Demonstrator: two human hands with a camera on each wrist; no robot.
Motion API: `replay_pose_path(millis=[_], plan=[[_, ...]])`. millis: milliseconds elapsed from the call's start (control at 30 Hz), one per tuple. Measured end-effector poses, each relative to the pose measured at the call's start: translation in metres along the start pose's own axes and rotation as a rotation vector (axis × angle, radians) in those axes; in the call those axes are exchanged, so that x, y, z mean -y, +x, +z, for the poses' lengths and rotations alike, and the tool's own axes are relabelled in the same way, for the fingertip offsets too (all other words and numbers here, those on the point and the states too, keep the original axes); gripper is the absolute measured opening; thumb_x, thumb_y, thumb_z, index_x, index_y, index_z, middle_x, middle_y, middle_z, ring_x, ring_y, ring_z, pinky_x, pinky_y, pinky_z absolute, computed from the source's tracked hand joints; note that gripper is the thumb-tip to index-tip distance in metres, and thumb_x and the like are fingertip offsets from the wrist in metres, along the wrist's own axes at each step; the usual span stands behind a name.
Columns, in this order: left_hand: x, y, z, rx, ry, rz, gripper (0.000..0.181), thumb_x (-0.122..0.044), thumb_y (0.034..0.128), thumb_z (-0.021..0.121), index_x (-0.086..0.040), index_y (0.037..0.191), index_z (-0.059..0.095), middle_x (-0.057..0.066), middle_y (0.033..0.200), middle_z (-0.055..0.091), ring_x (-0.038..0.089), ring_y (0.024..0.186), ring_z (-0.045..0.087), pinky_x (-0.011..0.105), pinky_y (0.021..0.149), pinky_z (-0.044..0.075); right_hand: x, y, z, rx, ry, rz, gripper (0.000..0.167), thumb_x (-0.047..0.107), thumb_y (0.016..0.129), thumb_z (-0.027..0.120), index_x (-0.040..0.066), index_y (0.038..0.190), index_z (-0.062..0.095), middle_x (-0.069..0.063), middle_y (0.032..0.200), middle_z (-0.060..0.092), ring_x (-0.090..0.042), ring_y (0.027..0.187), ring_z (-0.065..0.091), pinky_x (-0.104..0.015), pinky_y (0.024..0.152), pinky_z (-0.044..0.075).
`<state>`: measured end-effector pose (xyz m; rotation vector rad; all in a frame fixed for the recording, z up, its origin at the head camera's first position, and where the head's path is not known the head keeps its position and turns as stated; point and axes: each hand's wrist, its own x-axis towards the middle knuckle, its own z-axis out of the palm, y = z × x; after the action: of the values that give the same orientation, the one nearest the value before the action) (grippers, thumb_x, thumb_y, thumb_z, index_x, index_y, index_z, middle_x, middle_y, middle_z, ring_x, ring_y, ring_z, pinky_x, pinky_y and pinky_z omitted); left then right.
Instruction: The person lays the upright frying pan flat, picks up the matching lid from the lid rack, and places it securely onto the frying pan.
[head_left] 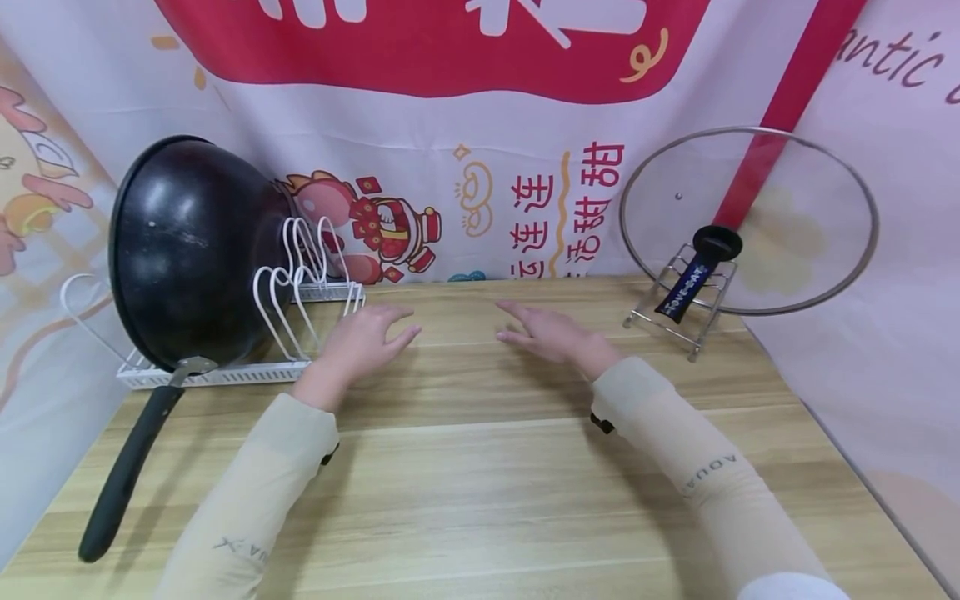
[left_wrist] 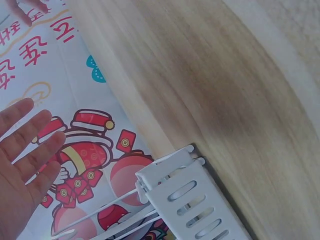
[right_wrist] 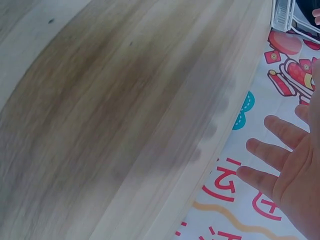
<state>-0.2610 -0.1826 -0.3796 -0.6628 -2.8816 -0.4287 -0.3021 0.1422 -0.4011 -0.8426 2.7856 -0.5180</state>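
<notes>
In the head view the left hand (head_left: 363,342) hangs above the table beside the white rack (head_left: 225,375), its fingers extended and holding nothing. The right hand (head_left: 551,335) is held over the table left of the small wire stand (head_left: 701,325), also with extended fingers and nothing in them. Spread fingers show on the left hand (left_wrist: 25,170) in the left wrist view, near the white rack (left_wrist: 190,200). In the right wrist view the right hand (right_wrist: 295,175) has its fingers apart. A gap separates the two hands.
A black wok (head_left: 195,250) stands tilted on its side in the white rack, its handle (head_left: 131,475) pointing toward the front left. A glass lid (head_left: 795,225) with a black knob leans upright in the wire stand at the right. Behind the wooden table (head_left: 480,492) hangs a printed cloth (head_left: 420,125).
</notes>
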Motion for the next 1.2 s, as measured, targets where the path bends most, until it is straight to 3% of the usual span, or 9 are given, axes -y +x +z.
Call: replay_pose_path(millis=[200,400,700,900,1200], plan=[[-0.002,-0.004,-0.006,-0.001,0.004,0.001,0.054,-0.046,0.1043,0.055,-0.005,0.137,0.064,0.016,0.138,0.063,0.038,0.13,0.056,0.054,0.111,0.041,0.006,0.002,0.0,-0.009,0.013,-0.017,0.076,0.064,0.103,0.043,0.025,0.165,0.021,-0.017,0.154,0.046,-0.035,0.138,0.048,-0.05,0.119,0.03],[-0.003,-0.01,-0.012,-0.008,0.029,-0.005,0.052,-0.045,0.1046,0.055,-0.006,0.138,0.063,0.017,0.139,0.062,0.04,0.132,0.053,0.056,0.111,0.04,0.017,0.005,0.002,-0.035,0.077,-0.064,0.071,0.054,0.105,0.05,0.021,0.163,0.026,-0.018,0.144,0.057,-0.034,0.131,0.056,-0.048,0.118,0.033],[-0.003,-0.018,-0.019,-0.041,0.02,-0.02,0.048,-0.042,0.1042,0.057,-0.008,0.138,0.064,0.017,0.137,0.063,0.039,0.129,0.055,0.058,0.108,0.042,0.029,0.008,0.004,-0.046,0.107,-0.09,0.071,0.059,0.104,0.044,0.022,0.163,0.028,-0.007,0.163,0.034,-0.027,0.146,0.039,-0.043,0.121,0.026],[0.001,-0.023,-0.022,-0.076,-0.004,-0.003,0.043,-0.035,0.1027,0.061,-0.007,0.134,0.066,0.018,0.133,0.065,0.039,0.124,0.059,0.058,0.104,0.046,0.038,0.009,0.004,-0.055,0.117,-0.113,0.07,0.058,0.104,0.046,0.022,0.163,0.029,-0.008,0.163,0.035,-0.028,0.146,0.039,-0.042,0.121,0.026],[0.006,-0.035,-0.029,-0.081,-0.022,-0.031,0.037,-0.03,0.1032,0.061,-0.006,0.131,0.068,0.019,0.134,0.064,0.041,0.13,0.054,0.059,0.108,0.042,0.052,0.013,0.004,-0.049,0.12,-0.136,0.069,0.056,0.105,0.047,0.021,0.162,0.031,-0.006,0.164,0.034,-0.026,0.148,0.036,-0.04,0.122,0.024]])
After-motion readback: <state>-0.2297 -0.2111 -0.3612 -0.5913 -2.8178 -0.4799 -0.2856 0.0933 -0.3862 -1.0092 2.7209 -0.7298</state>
